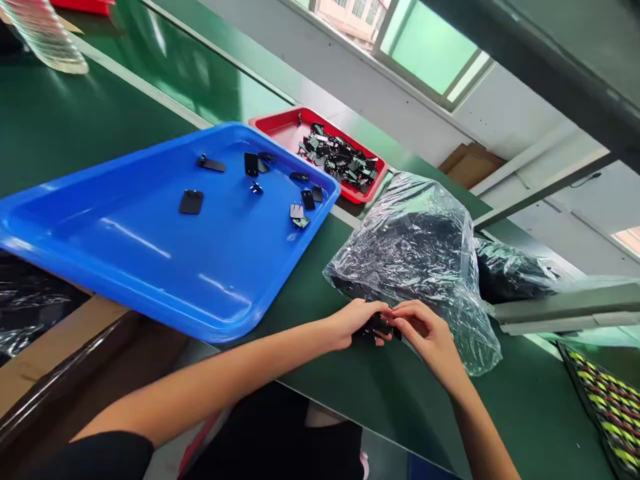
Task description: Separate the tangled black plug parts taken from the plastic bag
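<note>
My left hand (356, 323) and my right hand (429, 339) meet over the green table (525, 400), both pinching a small black part (379, 326) between their fingertips. Just behind them lies a clear plastic bag (420, 247) full of black parts. To the left a blue tray (165, 260) overhangs the table's front edge and holds several loose black parts (191, 201). Behind it a red tray (285, 127) is heaped with more black parts.
A second bag of dark parts (510, 270) lies behind the first, beside grey metal rails (565, 310). A rack of yellow-green pieces (613, 407) sits at the far right. Cardboard (50, 347) and black plastic lie at lower left, a clear ribbed container (45, 37) at top left.
</note>
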Demonstrator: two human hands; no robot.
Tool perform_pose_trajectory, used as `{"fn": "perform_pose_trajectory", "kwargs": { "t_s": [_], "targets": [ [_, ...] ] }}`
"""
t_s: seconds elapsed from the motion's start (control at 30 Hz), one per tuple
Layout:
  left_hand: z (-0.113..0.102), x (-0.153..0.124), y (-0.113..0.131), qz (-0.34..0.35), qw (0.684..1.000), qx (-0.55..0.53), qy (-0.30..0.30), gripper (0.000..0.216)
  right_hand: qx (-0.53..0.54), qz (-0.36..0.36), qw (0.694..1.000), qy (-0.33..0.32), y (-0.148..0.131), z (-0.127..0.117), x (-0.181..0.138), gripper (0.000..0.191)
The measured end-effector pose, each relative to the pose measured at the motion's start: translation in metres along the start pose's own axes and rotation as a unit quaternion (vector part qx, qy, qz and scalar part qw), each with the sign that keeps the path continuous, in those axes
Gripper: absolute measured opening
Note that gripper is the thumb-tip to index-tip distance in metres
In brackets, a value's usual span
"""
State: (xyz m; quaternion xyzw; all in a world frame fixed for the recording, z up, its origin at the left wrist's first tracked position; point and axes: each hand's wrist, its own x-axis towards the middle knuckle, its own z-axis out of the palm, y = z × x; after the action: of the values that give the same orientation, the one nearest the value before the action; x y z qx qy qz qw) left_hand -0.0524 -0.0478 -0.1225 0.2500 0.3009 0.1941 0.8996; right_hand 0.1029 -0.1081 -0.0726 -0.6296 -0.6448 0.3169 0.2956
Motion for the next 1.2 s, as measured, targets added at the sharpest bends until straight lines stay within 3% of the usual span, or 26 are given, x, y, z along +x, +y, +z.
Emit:
{"fn": "perform_pose_trajectory", "kwargs": {
  "t_s": [0.13, 0.27, 0.4, 0.53, 0.67, 0.77, 0.83, 0.9, 1.03, 1.2],
  "targets": [
    [0.002, -0.001, 0.004, -0.013, 0.999, 0.032, -0.006, 0.018, 0.039, 0.016, 0.997, 0.065, 0.03, 0.008, -0.011, 0.026],
    [0.004, -0.002, 0.008, -0.003, 0.998, 0.059, 0.009, 0.022, 0.129, 0.05, 0.989, 0.055, 0.046, 0.009, -0.005, 0.022],
    [0.006, -0.002, 0.015, -0.014, 0.999, 0.037, 0.037, 0.022, 0.049, 0.047, 0.992, 0.103, 0.058, 0.0, -0.007, 0.019],
    [0.006, -0.001, 0.027, -0.014, 0.995, -0.013, 0.102, 0.021, -0.042, 0.023, 0.989, 0.143, 0.061, -0.003, -0.013, 0.02],
    [0.003, 0.001, 0.036, 0.022, 0.99, -0.03, 0.14, 0.02, -0.079, -0.047, 0.99, 0.107, 0.058, 0.009, -0.014, 0.049],
    [0.003, 0.001, 0.037, 0.032, 0.989, -0.027, 0.141, 0.02, -0.075, -0.06, 0.993, 0.065, 0.057, 0.018, -0.015, 0.044],
    [0.003, 0.001, 0.037, 0.034, 0.989, -0.026, 0.14, 0.02, -0.014, -0.035, 0.997, 0.064, 0.055, 0.02, -0.016, 0.035],
    [0.003, 0.001, 0.036, 0.034, 0.989, -0.028, 0.139, 0.02, 0.117, 0.0, 0.991, 0.06, 0.053, 0.017, -0.016, 0.033],
    [0.004, 0.001, 0.037, 0.028, 0.989, -0.032, 0.14, 0.02, 0.412, 0.052, 0.909, 0.016, 0.047, 0.009, -0.016, 0.032],
    [0.005, 0.001, 0.037, 0.027, 0.987, -0.027, 0.153, 0.022, 0.52, 0.077, 0.851, 0.002, 0.046, 0.009, -0.013, 0.047]
  ]
}}
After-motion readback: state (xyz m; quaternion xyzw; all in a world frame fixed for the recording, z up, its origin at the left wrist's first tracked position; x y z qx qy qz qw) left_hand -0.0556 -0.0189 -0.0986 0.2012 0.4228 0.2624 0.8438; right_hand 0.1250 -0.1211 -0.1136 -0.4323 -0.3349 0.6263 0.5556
